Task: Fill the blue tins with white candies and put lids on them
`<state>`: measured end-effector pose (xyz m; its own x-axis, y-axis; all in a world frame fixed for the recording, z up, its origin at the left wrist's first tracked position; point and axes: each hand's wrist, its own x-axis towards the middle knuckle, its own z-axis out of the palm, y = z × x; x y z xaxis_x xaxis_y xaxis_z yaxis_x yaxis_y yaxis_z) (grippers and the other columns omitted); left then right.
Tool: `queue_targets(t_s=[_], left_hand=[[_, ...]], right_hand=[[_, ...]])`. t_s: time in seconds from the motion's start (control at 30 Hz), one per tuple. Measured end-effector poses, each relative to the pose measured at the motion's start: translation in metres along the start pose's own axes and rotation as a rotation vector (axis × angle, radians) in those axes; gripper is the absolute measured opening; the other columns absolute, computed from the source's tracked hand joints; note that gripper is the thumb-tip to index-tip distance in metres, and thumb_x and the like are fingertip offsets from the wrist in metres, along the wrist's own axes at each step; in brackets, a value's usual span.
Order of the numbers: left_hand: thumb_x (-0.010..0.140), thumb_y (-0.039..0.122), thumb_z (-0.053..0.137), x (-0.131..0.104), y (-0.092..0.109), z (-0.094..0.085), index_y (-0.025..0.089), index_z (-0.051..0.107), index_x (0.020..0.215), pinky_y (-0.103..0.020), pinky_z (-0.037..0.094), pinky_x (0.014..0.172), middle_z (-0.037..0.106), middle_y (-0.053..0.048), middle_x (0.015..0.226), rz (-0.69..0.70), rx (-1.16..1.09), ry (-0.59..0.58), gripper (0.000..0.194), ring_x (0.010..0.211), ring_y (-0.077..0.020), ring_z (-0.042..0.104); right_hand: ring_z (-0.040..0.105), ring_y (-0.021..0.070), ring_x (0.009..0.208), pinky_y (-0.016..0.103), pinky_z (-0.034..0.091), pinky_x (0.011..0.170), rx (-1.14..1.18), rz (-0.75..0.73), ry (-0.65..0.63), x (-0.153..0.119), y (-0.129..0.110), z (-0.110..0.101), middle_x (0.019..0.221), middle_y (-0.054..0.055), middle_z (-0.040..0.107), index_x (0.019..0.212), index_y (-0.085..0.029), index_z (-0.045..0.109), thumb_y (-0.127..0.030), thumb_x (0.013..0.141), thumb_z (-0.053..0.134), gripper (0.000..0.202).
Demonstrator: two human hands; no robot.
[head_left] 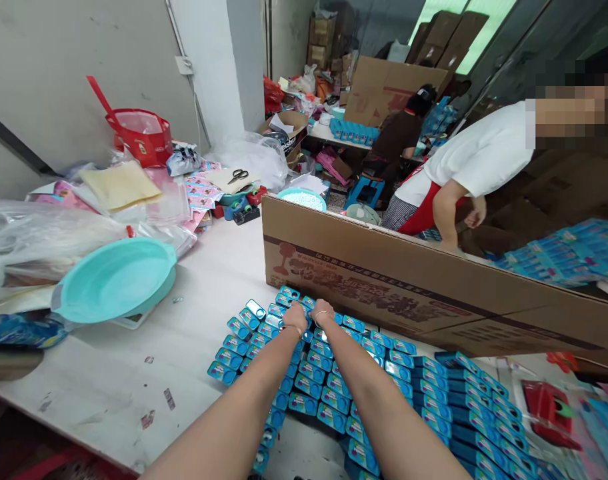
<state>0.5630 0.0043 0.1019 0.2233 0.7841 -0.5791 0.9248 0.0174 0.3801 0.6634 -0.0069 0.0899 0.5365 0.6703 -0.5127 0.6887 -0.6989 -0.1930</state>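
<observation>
both arms stretch out over the worktop point(134, 373) toward the far end of a spread of blue blister packs point(334, 393), which lie in overlapping rows from the middle of the worktop down to its near edge and off toward the right. the left hand point(295, 317) and the right hand point(322, 312) sit side by side, knuckles up, pressed onto the top rows just in front of the long cardboard box wall point(434, 280). the fingers of both curl down out of sight, so i cannot tell whether either grip is closed on a pack or only resting on the pile.

it looks like a gathering or straightening step: the hands are at the far edge of the rows, where the packs meet the cardboard. as i judge it, the next move would need the fingers to get under or behind a row without knocking the neat overlap loose, since the packs lie loosely on one another and would slide easily.

a turquoise basin point(115, 279) sits well apart near the left edge of the worktop, with plastic bags point(44, 230) heaped behind it. scissors point(238, 175) lie on paper near the far edge. beyond the cardboard, a person in a white shirt point(484, 157) bends over another stack of blue packs point(564, 257).
</observation>
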Motion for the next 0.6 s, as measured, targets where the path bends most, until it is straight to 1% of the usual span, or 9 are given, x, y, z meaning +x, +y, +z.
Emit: queue_targets(t_s=[0.07, 0.2, 0.3, 0.37, 0.43, 0.5, 0.6], left_hand=[[0.082, 0.018, 0.066, 0.002, 0.001, 0.002, 0.008, 0.042, 0.127, -0.033, 0.047, 0.093, 0.067, -0.023, 0.117, 0.002, 0.035, 0.015, 0.052, 0.116, -0.0286, 0.063], [0.082, 0.017, 0.066, 0.006, 0.002, 0.006, 0.009, 0.043, 0.126, -0.032, 0.048, 0.091, 0.067, -0.022, 0.116, 0.013, 0.086, 0.035, 0.05, 0.115, -0.0278, 0.064], [0.081, 0.022, 0.068, 0.006, 0.0, 0.005, 0.01, 0.043, 0.124, -0.031, 0.049, 0.088, 0.069, -0.02, 0.112, 0.028, 0.099, 0.037, 0.051, 0.112, -0.028, 0.065], [0.08, 0.026, 0.07, 0.003, -0.004, 0.003, 0.011, 0.044, 0.123, -0.03, 0.049, 0.086, 0.069, -0.019, 0.112, 0.043, 0.099, 0.043, 0.053, 0.11, -0.028, 0.066], [0.079, 0.029, 0.072, -0.002, -0.01, 0.001, 0.013, 0.045, 0.122, -0.03, 0.048, 0.085, 0.069, -0.017, 0.114, 0.076, 0.095, 0.052, 0.053, 0.11, -0.0277, 0.066], [0.083, 0.031, 0.068, -0.009, -0.017, 0.001, 0.014, 0.046, 0.122, -0.03, 0.048, 0.086, 0.068, -0.016, 0.114, 0.133, 0.088, 0.063, 0.048, 0.109, -0.0271, 0.065], [0.095, 0.031, 0.047, -0.016, -0.026, 0.002, 0.015, 0.047, 0.126, -0.03, 0.045, 0.093, 0.064, -0.016, 0.124, 0.265, 0.08, 0.091, 0.035, 0.116, -0.0243, 0.061]], right_hand=[[0.068, 0.0298, 0.104, 0.03, 0.052, 0.076, -0.007, 0.025, -0.027, 0.003, -0.001, 0.0, 0.111, 0.018, 0.071, 0.1, -0.015, 0.073, -0.021, 0.068, 0.078, 0.032], [0.068, 0.0308, 0.104, 0.032, 0.052, 0.077, 0.015, 0.042, -0.05, 0.01, -0.002, 0.001, 0.109, 0.018, 0.071, 0.094, -0.016, 0.074, -0.017, 0.065, 0.079, 0.03], [0.067, 0.0309, 0.105, 0.032, 0.051, 0.079, 0.077, 0.038, -0.038, 0.009, 0.0, 0.001, 0.107, 0.018, 0.072, 0.089, -0.016, 0.073, -0.016, 0.062, 0.08, 0.028], [0.067, 0.0291, 0.105, 0.03, 0.05, 0.08, 0.145, 0.024, -0.014, 0.003, 0.005, 0.001, 0.105, 0.015, 0.072, 0.087, -0.017, 0.072, -0.016, 0.061, 0.079, 0.027], [0.068, 0.0244, 0.1, 0.026, 0.05, 0.077, 0.234, 0.011, 0.015, -0.004, 0.014, 0.0, 0.103, 0.011, 0.073, 0.088, -0.017, 0.07, -0.014, 0.065, 0.075, 0.024], [0.069, 0.0183, 0.09, 0.021, 0.05, 0.07, 0.337, 0.012, 0.039, -0.012, 0.027, 0.0, 0.1, 0.007, 0.073, 0.094, -0.017, 0.068, -0.013, 0.074, 0.065, 0.021], [0.068, 0.0132, 0.073, 0.018, 0.049, 0.057, 0.48, 0.047, 0.059, -0.022, 0.046, 0.001, 0.101, 0.007, 0.072, 0.106, -0.016, 0.063, -0.016, 0.086, 0.048, 0.025]])
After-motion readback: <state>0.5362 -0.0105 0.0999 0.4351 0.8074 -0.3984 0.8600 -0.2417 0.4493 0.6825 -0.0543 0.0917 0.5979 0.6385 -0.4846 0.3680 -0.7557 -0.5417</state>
